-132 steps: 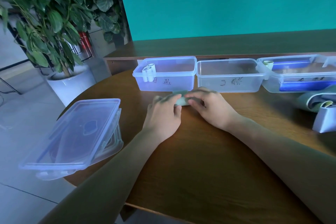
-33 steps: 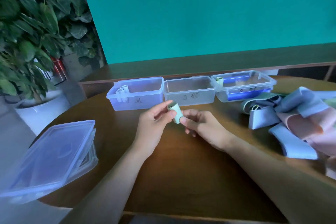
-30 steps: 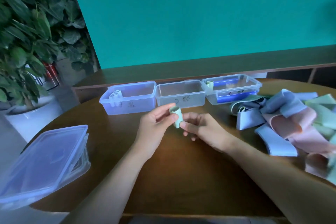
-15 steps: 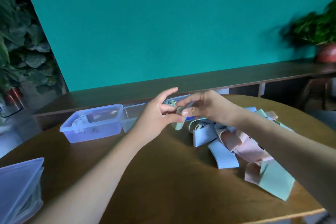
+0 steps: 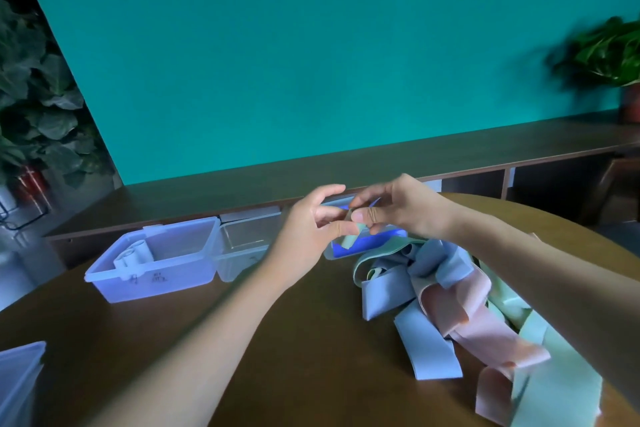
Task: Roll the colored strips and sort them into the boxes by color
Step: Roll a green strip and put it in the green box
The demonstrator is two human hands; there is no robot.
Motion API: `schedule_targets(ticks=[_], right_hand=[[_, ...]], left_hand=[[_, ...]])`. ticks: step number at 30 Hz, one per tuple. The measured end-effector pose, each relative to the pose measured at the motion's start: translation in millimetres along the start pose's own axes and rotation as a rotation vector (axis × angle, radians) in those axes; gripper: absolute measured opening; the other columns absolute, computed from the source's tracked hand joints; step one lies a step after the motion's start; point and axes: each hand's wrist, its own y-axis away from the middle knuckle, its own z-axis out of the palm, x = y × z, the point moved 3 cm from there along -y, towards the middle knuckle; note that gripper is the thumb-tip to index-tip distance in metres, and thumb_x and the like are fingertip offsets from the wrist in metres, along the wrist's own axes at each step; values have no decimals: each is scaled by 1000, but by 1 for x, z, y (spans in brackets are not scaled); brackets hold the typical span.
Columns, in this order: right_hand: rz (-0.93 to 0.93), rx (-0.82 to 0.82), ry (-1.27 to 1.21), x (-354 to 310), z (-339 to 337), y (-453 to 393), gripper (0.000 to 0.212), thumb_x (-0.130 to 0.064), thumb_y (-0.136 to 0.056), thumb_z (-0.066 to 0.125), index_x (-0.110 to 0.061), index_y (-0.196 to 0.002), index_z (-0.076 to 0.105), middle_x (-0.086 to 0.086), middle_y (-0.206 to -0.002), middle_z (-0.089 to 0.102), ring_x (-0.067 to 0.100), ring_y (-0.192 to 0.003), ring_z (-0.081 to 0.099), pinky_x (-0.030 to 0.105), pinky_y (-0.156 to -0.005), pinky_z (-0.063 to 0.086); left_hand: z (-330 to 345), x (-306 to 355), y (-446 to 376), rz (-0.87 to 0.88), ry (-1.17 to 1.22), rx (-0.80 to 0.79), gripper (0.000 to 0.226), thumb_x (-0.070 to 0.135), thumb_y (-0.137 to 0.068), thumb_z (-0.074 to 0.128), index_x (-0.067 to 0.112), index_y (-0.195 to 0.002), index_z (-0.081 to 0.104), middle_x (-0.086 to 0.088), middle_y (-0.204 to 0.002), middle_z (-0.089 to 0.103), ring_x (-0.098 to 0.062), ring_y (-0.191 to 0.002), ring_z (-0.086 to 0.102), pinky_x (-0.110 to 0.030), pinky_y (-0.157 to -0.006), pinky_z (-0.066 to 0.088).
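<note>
L hand & R hand met in the air over the right box, both pinching one rolled green strip btwn thumbs & fingertips; roll's lower end hung down. Left box held white rolls; middle box beside it. Loose strips, blue/pink/green, were heaped on table at R.

teal wall, wooden table, leafy plants
</note>
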Motion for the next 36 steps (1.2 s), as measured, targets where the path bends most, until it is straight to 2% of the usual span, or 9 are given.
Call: schedule_targets(ticks=[3, 6, 10, 15, 19, 21, 25, 30, 36], right_hand=[[36, 53, 32, 24, -9, -20, 16, -19, -91, 75, -7, -102, 74, -13, -67, 71, 7, -60, 67, 15, -67, 52], [49, 107, 98, 50, -20, -46, 18, -21, -90, 76, -7, -102, 76, -9, -71, 73, 9, -62, 69, 20, -70, 57], [111, 122, 249, 80, -27, -79, 7, -24, -91, 76, -18, -94, 77, -17, -64, 69, 12, -67, 69, 27, -69, 57], [167, 108, 352, 110, -20, -109, 5, -20, -91, 74, -20, -89, 78, -9, -71, 70, 17, -71, 68, 33, -68, 57], [168, 38, 411, 123, -5, -121, 19, -23, -92, 75, -14, -108, 76, -6, -90, 70, -3, -64, 54, 19, -63, 44], [181, 4, 423, 127, 2, -128, 23, -26, -92, 75, -14, -111, 75, -1, -102, 70, -4, -66, 53, 21, -72, 43], [200, -57, 473, 134, 17, -141, 21, -27, -91, 76, -15, -108, 75, 2, -106, 72, 14, -83, 64, 20, -66, 42], [211, -79, 501, 134, 32, -152, 21, -29, -91, 76, -15, -107, 75, 3, -104, 72, 21, -97, 66, 25, -75, 43], [308, -33, 536, 127, 28, -151, 27, -39, -89, 76, -12, -93, 75, 2, -78, 68, 15, -67, 59, 24, -55, 41]], left_hand=[[0, -20, -9, 1, -122, 183, 45, 25, -84, 79, 31, -125, 62, 13, -90, 76, -4, -92, 69, -37, -94, 52], [4, -48, -8, -24, -196, 395, 31, 47, -86, 72, 42, -115, 64, 13, -81, 73, -7, -79, 69, -40, -77, 57], [17, -82, -7, -39, -246, 485, 37, 67, -82, 57, 49, -114, 58, 9, -69, 69, -15, -62, 66, -40, -64, 56], [27, -105, -11, 1, -296, 560, 56, 79, -85, 45, 38, -119, 63, 5, -62, 65, -19, -55, 63, -40, -59, 55], [30, -108, -6, 77, -354, 567, 43, 59, -95, 51, 28, -118, 70, 7, -59, 64, -11, -51, 61, -34, -56, 53], [31, -108, -4, 96, -379, 533, 38, 48, -97, 56, 22, -119, 71, 10, -60, 64, -8, -52, 61, -26, -55, 51], [33, -111, -4, 111, -403, 484, 34, 38, -97, 63, 19, -123, 71, 11, -73, 70, -2, -64, 66, -12, -56, 50], [30, -117, -3, 119, -403, 468, 33, 36, -96, 64, 19, -123, 71, 10, -88, 74, -3, -75, 68, -4, -62, 48], [28, -117, -1, 123, -383, 476, 36, 38, -95, 62, 19, -123, 70, 10, -87, 73, -1, -73, 66, -2, -60, 46]])
